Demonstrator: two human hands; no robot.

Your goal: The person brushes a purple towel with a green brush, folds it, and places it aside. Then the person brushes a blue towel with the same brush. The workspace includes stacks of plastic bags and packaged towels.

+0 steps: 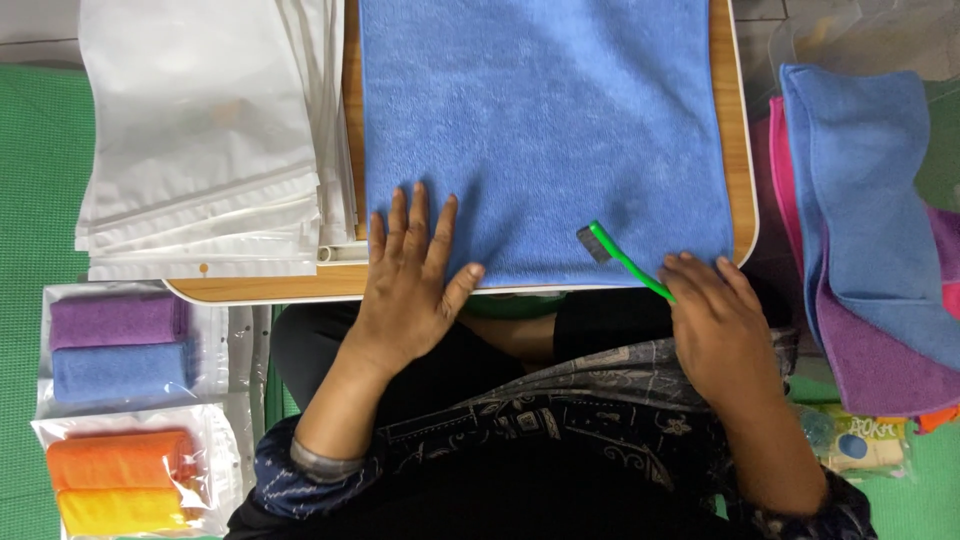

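Right hand (722, 322) clenched on green brush (625, 259), left hand (408, 283) released, flat on blue towel (545, 130), white bags (205, 140) alongside.

Light is falling evenly from overhead, bright and diffuse. The blue cloth (545, 130) is showing its nap crisply; no hard shadows are forming on it. A faint soft shadow is sitting under the left hand (410, 285). The white plastic bags (200, 130) are running close to overexposure, with detail washing out. The lap below is staying dark. The upper right corner is looking hazy. The table edge (745, 150) is bowing slightly with lens distortion.
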